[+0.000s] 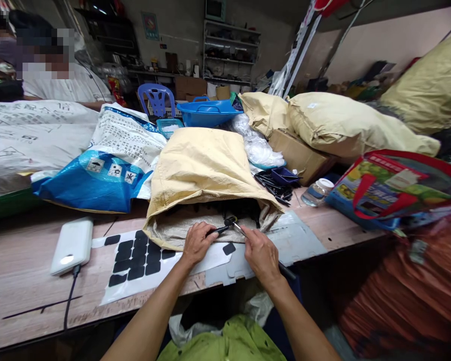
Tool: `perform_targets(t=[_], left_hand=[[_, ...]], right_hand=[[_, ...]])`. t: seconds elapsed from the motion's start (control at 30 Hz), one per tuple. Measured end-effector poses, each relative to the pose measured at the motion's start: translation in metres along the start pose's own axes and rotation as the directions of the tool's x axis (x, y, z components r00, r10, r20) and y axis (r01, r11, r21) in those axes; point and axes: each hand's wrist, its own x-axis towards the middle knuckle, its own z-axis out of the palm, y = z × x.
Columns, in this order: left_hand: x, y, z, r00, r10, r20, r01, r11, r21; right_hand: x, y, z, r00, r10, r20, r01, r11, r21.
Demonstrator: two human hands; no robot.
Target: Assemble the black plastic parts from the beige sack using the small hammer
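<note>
My left hand [196, 242] is closed around a small black plastic part [222, 228] at the mouth of a tan sack [203, 168] lying on the wooden table [22, 271]. My right hand [260, 253] pinches a thin metal tool [239, 229], its tip touching the black part. Both hands hover over a white backing sheet [108, 293] with several black adhesive squares [136, 256]; one lone square [229, 248] lies between my hands. More black parts show inside the sack's opening.
A white power bank [72, 245] with a cable lies left. Blue-and-white bags [108, 160], a pile of black parts [276, 184], a plastic bottle [317, 192], a red-handled bag [394, 188] and tan sacks [346, 125] crowd the table. Another person [56, 75] sits at back left.
</note>
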Motion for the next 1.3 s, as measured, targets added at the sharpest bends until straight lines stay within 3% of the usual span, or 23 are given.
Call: perform_targets(t=[0.3, 0.47, 0.87, 0.93, 1.1, 1.2, 1.3], left_hand=[[0.001, -0.001, 0.0, 0.988, -0.134, -0.08, 0.115, 0.972, -0.205], [0.0, -0.001, 0.0, 0.983, -0.174, -0.065, 0.145, 0.937, -0.317], [-0.002, 0.001, -0.002, 0.981, -0.186, -0.058, 0.146, 0.898, -0.416], [-0.001, 0.003, -0.006, 0.979, -0.205, -0.007, 0.17, 0.829, -0.533], [-0.014, 0.025, -0.034, 0.956, -0.252, 0.152, 0.263, 0.495, -0.828], [-0.04, 0.044, -0.046, 0.922, -0.272, 0.276, 0.358, 0.322, -0.877], [-0.076, 0.055, -0.042, 0.852, -0.266, 0.45, 0.505, 0.199, -0.84]], right_hand=[[-0.006, 0.005, 0.024, 0.991, -0.06, -0.121, 0.067, 0.996, 0.052], [-0.01, 0.006, 0.028, 0.991, -0.065, -0.116, 0.07, 0.997, 0.044], [-0.012, 0.005, 0.027, 0.992, -0.059, -0.109, 0.064, 0.997, 0.049], [-0.012, 0.005, 0.027, 0.992, -0.058, -0.112, 0.065, 0.996, 0.054], [-0.012, 0.004, 0.028, 0.991, -0.067, -0.113, 0.073, 0.996, 0.051], [-0.012, 0.004, 0.027, 0.992, -0.061, -0.11, 0.067, 0.997, 0.044], [-0.012, 0.004, 0.027, 0.993, -0.056, -0.103, 0.061, 0.997, 0.046]])
